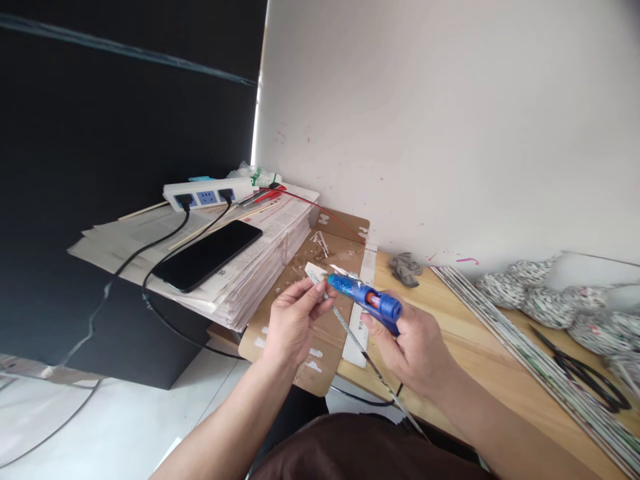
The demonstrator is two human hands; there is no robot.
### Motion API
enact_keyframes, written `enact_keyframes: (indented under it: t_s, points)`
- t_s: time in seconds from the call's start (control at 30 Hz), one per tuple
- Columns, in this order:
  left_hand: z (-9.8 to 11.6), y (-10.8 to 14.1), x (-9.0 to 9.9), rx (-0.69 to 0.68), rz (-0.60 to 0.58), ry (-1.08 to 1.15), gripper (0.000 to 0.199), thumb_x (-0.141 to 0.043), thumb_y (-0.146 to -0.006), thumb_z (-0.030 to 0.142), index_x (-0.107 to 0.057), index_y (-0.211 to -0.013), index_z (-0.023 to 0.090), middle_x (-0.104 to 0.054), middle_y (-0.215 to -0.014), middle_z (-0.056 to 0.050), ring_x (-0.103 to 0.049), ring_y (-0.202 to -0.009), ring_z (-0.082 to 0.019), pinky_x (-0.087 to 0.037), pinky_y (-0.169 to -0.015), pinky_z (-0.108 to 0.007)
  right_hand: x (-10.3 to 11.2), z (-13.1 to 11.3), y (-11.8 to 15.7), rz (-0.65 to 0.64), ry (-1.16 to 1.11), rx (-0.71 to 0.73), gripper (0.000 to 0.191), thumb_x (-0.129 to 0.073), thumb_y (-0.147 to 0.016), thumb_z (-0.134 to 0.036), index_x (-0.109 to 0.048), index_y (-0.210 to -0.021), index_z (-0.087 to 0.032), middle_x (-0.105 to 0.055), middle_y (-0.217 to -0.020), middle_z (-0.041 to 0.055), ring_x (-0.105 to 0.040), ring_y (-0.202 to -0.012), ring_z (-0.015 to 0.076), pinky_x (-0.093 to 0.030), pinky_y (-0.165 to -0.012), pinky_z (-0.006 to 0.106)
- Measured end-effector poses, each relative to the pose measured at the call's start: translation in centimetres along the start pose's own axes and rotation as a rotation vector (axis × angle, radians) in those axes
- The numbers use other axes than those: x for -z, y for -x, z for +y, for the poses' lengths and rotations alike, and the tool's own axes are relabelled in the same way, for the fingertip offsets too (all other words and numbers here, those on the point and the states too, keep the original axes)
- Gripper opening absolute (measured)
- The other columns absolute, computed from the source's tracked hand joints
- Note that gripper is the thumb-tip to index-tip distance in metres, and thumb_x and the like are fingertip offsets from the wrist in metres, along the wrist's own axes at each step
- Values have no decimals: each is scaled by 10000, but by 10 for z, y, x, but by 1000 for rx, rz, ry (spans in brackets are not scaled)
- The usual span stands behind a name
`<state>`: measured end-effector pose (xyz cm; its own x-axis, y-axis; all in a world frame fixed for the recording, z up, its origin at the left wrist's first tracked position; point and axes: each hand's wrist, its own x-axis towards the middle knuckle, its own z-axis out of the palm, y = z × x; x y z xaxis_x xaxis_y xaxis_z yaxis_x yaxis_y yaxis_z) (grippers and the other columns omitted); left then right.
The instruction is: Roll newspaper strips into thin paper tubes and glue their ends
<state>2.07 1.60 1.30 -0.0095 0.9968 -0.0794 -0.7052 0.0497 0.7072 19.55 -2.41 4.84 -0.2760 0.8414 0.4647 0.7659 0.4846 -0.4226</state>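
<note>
My right hand [420,340] is wrapped round a blue hot glue gun [363,293], its nozzle pointing left. In my left hand [297,317], thumb and fingers pinch a rolled newspaper tube [356,341], whose flattened white end sticks up beyond the fingertips. The tube runs down and right toward my lap. The nozzle is close to that end; whether they touch I cannot tell. Below both hands lies a brown cardboard sheet [295,320] with glue spots and paper scraps [320,244] on it.
A newspaper stack [295,233] on the left carries a black phone [209,255] and a power strip [210,193] with cords hanging down. Rightward on the wooden table [470,347] are long paper tubes [530,360], black scissors [583,373], bundled paper coils [550,303] and a grey crumpled cloth [405,269].
</note>
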Motion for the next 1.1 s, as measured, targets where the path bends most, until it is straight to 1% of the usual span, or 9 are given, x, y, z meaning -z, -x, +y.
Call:
enact_keyframes:
  t_s: [0.2, 0.4, 0.5, 0.6, 0.7, 0.77, 0.93, 1.0, 1.1]
  points:
    - [1, 2, 1, -3, 11, -7, 205, -763, -670, 203, -689, -831, 100, -658, -793, -41, -669, -748, -141, -558, -680, -202, -2, 3, -3, 0, -132, -143, 207, -524, -875, -374, -577, -909, -177, -533, -602, -12, -489, -536, 129, -362, -547, 252]
    - [4, 5, 2, 11, 3, -21, 235, -763, -671, 200, -689, -873, 106, -667, -812, -52, -681, -773, -162, -560, -660, -190, -29, 30, -27, -39, -820, -591, 463, -354, -875, -615, -519, -907, -183, -567, -609, 3, -547, -478, 135, -353, -414, 221]
    - [5, 7, 1, 19, 6, -20, 256, -772, -659, 204, -688, -881, 109, -673, -817, -57, -685, -779, -170, -563, -654, -191, -50, 45, -44, -171, -807, -805, 570, -319, -832, -696, -528, -810, -166, -584, -534, 32, -540, -407, 140, -266, -335, 198]
    - [5, 9, 1, 23, 3, -14, 258, -774, -655, 197, -688, -883, 110, -677, -816, -58, -687, -772, -165, -565, -664, -195, -68, 47, -59, -208, -770, -890, 566, -353, -814, -704, -506, -720, -167, -536, -441, 19, -490, -355, 123, -244, -317, 192]
    - [5, 9, 3, 19, 9, -15, 259, -774, -657, 194, -687, -886, 111, -679, -828, -58, -688, -766, -161, -567, -676, -200, -74, 39, -67, -191, -810, -855, 535, -398, -806, -692, -504, -735, -172, -548, -475, 9, -509, -380, 122, -270, -328, 195]
    - [6, 8, 6, 10, 21, -16, 265, -775, -657, 198, -686, -891, 112, -678, -831, -59, -687, -767, -159, -566, -677, -199, -70, 31, -65, -190, -862, -750, 506, -428, -813, -663, -525, -789, -167, -573, -519, 12, -534, -410, 127, -334, -361, 210]
    - [7, 2, 12, -22, 38, -21, 247, -761, -675, 214, -682, -888, 115, -663, -816, -42, -678, -769, -145, -556, -671, -184, -39, 16, -37, -168, -977, -499, 417, -472, -859, -547, -548, -994, -159, -604, -613, 13, -572, -509, 133, -411, -452, 225]
    - [7, 0, 12, -19, 27, -18, 231, -760, -677, 224, -681, -863, 113, -653, -785, -34, -671, -766, -140, -554, -677, -188, -25, 10, -24, -181, -998, -435, 353, -496, -869, -491, -558, -968, -157, -558, -586, -11, -537, -507, 117, -439, -502, 238]
    - [4, -2, 9, -20, 24, 2, 199, -762, -671, 222, -679, -815, 113, -622, -703, -8, -646, -710, -109, -554, -677, -192, -9, 0, -9, -212, -846, -352, 298, -517, -873, -434, -589, -875, -144, -536, -570, -10, -507, -515, 111, -436, -516, 239]
